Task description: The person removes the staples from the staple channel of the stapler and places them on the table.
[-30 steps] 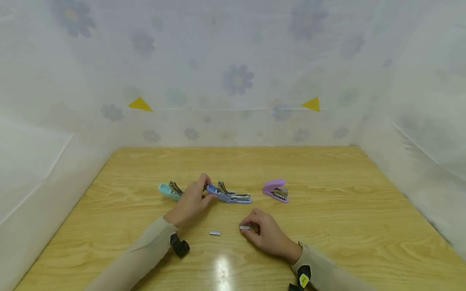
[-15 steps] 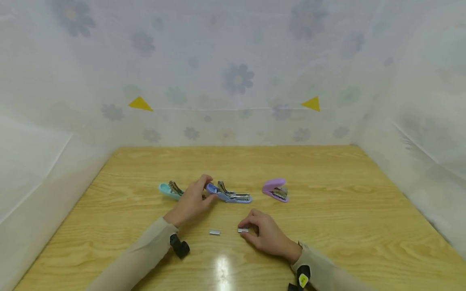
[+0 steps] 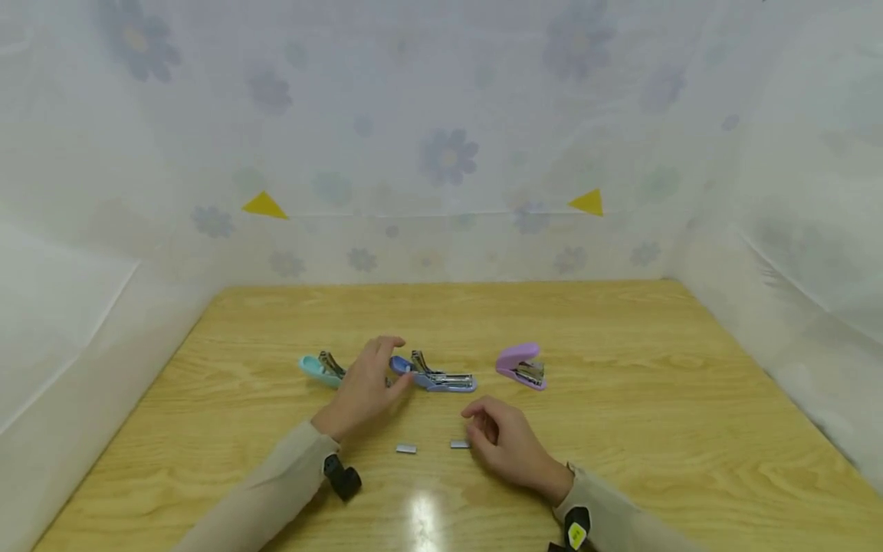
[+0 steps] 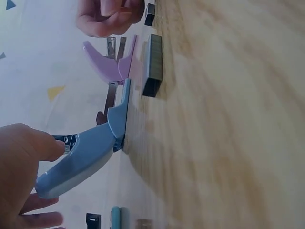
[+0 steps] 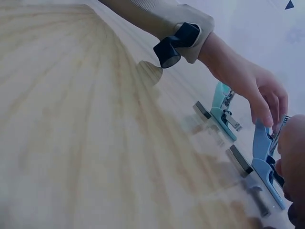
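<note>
A blue stapler (image 3: 451, 382) lies opened out on the table, its metal magazine exposed. My left hand (image 3: 366, 387) is at its raised left end, the thumb by the stapler's arm and the index finger lifted off, in a loose spread. In the left wrist view the thumb overlaps the blue stapler (image 4: 81, 160). Nearer me, two short strips of staples lie apart: a left strip (image 3: 406, 449) and a right strip (image 3: 459, 445). Just beside the right strip is my right hand (image 3: 510, 445), fingers loosely curved, holding nothing.
A mint stapler (image 3: 319, 369), also opened out, is partly hidden behind my left hand. To the right stands a purple stapler (image 3: 519, 359) with its top raised. The wooden table (image 3: 621, 399) meets pale flowered sheets (image 3: 448, 230) at the back and sides.
My right hand has set down the staple strip, slightly nearer me, and let go of it. My left index finger has lifted from the blue stapler, loosening the hold.
</note>
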The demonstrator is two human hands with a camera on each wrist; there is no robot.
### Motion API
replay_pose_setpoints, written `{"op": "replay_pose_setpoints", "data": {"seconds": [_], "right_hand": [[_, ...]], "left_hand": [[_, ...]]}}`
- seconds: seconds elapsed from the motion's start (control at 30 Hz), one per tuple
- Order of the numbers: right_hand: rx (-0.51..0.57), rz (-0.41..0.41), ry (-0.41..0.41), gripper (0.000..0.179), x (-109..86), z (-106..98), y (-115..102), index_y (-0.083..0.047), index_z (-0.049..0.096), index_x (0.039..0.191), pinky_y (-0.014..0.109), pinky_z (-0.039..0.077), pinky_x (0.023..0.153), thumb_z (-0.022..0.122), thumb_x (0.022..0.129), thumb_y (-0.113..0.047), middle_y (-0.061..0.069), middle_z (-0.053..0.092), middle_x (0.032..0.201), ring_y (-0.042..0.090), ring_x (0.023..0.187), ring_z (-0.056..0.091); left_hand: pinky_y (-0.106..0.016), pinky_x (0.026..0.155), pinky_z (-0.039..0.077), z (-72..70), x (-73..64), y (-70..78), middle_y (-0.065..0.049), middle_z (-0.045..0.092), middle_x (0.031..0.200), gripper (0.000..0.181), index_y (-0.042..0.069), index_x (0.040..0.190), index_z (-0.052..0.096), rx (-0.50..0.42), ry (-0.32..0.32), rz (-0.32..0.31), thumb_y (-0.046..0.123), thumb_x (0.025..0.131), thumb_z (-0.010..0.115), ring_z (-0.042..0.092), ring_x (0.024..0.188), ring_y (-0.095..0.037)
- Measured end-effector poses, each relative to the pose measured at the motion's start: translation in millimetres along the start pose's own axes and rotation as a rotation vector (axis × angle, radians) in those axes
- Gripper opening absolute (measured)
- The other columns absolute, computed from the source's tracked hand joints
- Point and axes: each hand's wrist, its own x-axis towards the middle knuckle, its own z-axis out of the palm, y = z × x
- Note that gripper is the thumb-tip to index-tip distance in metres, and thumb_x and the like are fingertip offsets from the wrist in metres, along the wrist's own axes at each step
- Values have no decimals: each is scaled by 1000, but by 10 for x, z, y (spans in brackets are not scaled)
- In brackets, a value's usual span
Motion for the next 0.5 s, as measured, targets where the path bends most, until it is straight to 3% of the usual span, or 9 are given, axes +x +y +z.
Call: {"op": "replay_pose_setpoints", "data": {"seconds": [0.2,0.5], "right_hand": [[-174,-58,213,17,32,-92,108,-3,62,88,13,35,49,63,78,10,-8,47,67,-4,57,38],[-306,-150,404,17,91,-317,378,0,62,84,12,31,47,58,74,14,-3,50,65,0,55,38]], "left_hand": [[-42,96,47,31,46,44,-14,55,121,48,-2,121,56,81,88,132,21,83,76,51,114,-29],[-44,90,48,68,118,158,-11,60,113,37,3,110,62,133,206,297,14,78,79,57,105,-27]]}}
